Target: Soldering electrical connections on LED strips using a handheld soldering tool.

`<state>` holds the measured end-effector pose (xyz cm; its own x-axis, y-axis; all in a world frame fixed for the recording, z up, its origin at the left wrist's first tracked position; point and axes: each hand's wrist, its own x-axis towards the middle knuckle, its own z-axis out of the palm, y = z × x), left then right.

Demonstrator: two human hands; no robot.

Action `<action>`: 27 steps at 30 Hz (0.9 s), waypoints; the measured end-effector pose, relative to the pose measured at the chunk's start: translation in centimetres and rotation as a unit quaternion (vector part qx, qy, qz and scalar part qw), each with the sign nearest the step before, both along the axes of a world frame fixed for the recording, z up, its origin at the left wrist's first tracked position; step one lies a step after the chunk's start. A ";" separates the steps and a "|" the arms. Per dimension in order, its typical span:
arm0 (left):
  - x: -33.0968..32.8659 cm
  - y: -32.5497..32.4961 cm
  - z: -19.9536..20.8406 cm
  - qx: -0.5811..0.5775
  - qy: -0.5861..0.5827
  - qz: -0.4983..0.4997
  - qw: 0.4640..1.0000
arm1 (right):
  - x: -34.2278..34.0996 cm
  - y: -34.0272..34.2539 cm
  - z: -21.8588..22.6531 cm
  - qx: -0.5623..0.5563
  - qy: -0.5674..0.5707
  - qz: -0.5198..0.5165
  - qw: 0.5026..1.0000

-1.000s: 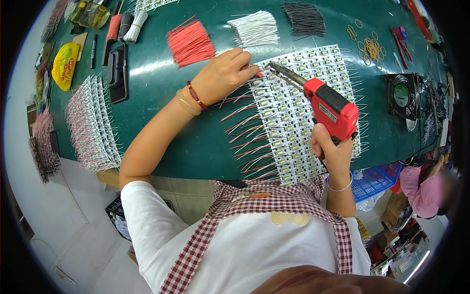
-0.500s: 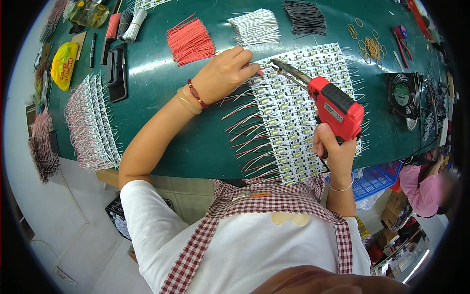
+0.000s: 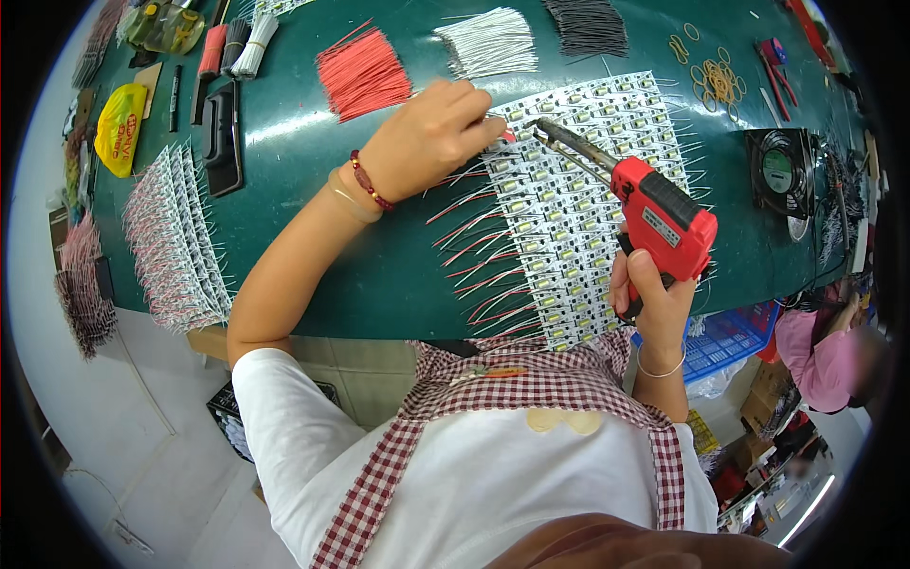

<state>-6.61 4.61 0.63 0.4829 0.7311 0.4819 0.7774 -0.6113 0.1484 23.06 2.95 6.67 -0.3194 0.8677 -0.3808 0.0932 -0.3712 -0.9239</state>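
Observation:
A white panel of small LED circuit boards (image 3: 580, 228) lies on the green table in front of me, with red and white wires (image 3: 474, 248) sticking out of its left edge. My left hand (image 3: 434, 131) is closed in a pinch at the panel's far left corner, on a thin red wire (image 3: 508, 136). My right hand (image 3: 656, 296) grips the handle of a red and black soldering gun (image 3: 665, 223). Its dark tip points left, over the panel's far rows and close to my left fingertips. I cannot make out whether the tip touches a board.
Bundles of red wires (image 3: 363, 73), white wires (image 3: 488, 44) and black wires (image 3: 586, 27) lie beyond the panel. Rubber bands (image 3: 718, 83), pliers (image 3: 779, 81) and a black fan (image 3: 781, 173) are at the right. Stacked wired panels (image 3: 172, 242) sit at the left.
The soldering gun and my right hand have shifted slightly right, its tip moving a little right too. My left hand stays pinched at the panel's corner.

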 end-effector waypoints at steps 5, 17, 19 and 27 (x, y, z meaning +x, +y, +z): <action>0.9 -0.7 -0.7 -0.045 -0.028 -0.020 0.998 | 0.0 -0.4 -0.4 -0.016 -0.020 0.002 1.000; 1.3 -0.9 -1.0 -0.055 -0.018 0.003 0.998 | -0.1 -0.7 -1.2 -0.003 -0.071 0.015 0.997; 1.3 -0.8 -0.9 -0.054 -0.021 0.000 0.998 | -0.1 -0.8 -1.2 0.008 -0.060 0.011 0.998; 1.1 -0.4 -0.6 -0.054 -0.011 -0.014 0.998 | -0.1 -0.8 -0.5 0.031 -0.048 0.013 0.998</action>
